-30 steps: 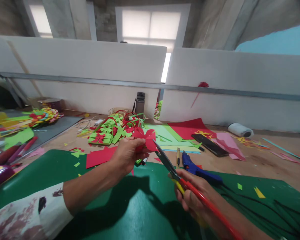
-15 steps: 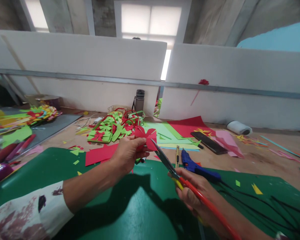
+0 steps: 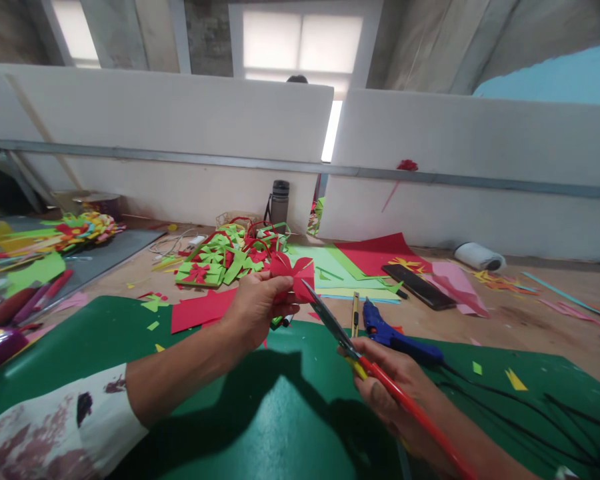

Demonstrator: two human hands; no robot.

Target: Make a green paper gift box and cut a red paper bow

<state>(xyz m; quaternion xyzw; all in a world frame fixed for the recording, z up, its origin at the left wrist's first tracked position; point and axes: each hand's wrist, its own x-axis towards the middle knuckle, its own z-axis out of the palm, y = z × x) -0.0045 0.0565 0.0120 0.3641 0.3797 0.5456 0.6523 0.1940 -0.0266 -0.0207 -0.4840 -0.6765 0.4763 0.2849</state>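
Between thumb and fingers, my left hand [image 3: 263,303] pinches a red paper piece [image 3: 303,273] with petal-like cut edges. My right hand [image 3: 387,377] grips a pair of scissors [image 3: 337,330] with red and yellow handles. The blades look closed, and their tip meets the right edge of the red paper. Just behind the scissors lie a yellow box cutter [image 3: 355,313] and a blue glue gun [image 3: 395,333]. Red paper sheets [image 3: 200,311] rest on the table left of my left hand.
A heap of green and red paper cut-outs [image 3: 225,257] stands behind my left hand, by a dark bottle [image 3: 280,200]. A phone [image 3: 420,287] and coloured sheets [image 3: 380,252] lie at right. Black cords [image 3: 505,400] cross the green mat [image 3: 275,413]. A white partition [image 3: 180,120] closes the back.
Both hands, the red paper and the scissors stay almost in place. Behind the partition, the dark top of a head has shifted right.
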